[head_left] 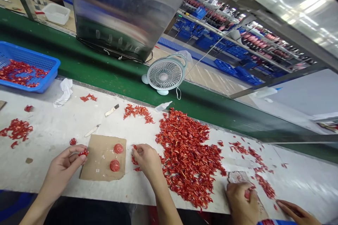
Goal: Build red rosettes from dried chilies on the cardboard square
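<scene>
My left hand (65, 164) pinches a small red clustered piece (83, 152) between thumb and fingers, at the left edge of a cardboard sheet (101, 175). Two small round red objects, an upper one (118, 148) and a lower one (114, 165), rest on the cardboard. Right of the sheet, my right hand (145, 156) has its thumb and fingertips closed on a thin red piece (134, 146), just above several loose red pieces (134, 161). A second red cluster (73, 141) lies by my left fingertips.
A large red heap (187, 154) lies to the right. Beyond it work another person's hands (243, 200). Two small knives (112, 110), a nozzle bottle (163, 106) and a white cloth (64, 92) lie behind. A blue basket (50, 77) and a fan (165, 74) stand farther back.
</scene>
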Demonstrator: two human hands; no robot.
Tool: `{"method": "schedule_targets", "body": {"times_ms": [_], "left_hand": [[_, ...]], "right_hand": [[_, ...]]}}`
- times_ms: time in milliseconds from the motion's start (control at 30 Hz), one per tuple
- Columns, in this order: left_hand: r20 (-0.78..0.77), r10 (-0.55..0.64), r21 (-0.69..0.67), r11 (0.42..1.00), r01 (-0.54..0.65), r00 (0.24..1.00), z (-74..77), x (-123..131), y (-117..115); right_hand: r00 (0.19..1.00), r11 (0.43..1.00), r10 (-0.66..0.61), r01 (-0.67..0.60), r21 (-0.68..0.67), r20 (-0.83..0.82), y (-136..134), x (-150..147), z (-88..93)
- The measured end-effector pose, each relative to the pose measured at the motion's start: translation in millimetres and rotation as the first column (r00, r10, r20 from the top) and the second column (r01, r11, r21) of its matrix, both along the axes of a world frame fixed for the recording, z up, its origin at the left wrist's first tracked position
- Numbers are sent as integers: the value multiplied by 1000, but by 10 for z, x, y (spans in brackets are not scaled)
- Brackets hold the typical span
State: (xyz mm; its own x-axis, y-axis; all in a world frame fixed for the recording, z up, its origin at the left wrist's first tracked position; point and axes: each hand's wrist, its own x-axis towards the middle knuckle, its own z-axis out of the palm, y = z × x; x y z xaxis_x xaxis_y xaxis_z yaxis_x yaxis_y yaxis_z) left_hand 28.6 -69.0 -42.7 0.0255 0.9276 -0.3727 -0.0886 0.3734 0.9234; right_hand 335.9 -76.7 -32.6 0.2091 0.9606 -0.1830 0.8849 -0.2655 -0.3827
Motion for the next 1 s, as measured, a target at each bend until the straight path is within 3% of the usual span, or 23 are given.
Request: {"method": "schedule_targets", "body": {"times_ms": [133, 267, 500, 667, 767, 867, 1000], "left_hand": [[6, 16, 15, 1000, -16, 1000, -9, 24, -35], [4, 48, -3, 999, -48, 999, 31, 29, -57], [54, 14, -61, 998, -11, 998, 163, 72, -65], [61, -19, -66, 998, 23, 998, 124, 82, -104], [84, -47, -68, 996, 53, 995, 58, 81, -130], [107, -74, -64, 995, 81, 992, -7, 102, -138], [73, -100, -17, 995, 101, 992, -68, 152, -138]], "right_hand": [[1000, 999, -11, 11, 35, 13, 44, -5, 69], [1000, 1000, -10, 10, -21, 10, 75, -8, 64], [995, 998, -12, 7, -55, -100, 123, 13, 63], [981, 997, -51, 41, -59, -185, 109, 50, 122], [901, 997, -79, 67, -44, -426, 62, 16, 147], [729, 996, -76, 20, -90, -680, 25, -70, 166], [593, 994, -66, -33, -106, -803, 28, -169, 164]]}}
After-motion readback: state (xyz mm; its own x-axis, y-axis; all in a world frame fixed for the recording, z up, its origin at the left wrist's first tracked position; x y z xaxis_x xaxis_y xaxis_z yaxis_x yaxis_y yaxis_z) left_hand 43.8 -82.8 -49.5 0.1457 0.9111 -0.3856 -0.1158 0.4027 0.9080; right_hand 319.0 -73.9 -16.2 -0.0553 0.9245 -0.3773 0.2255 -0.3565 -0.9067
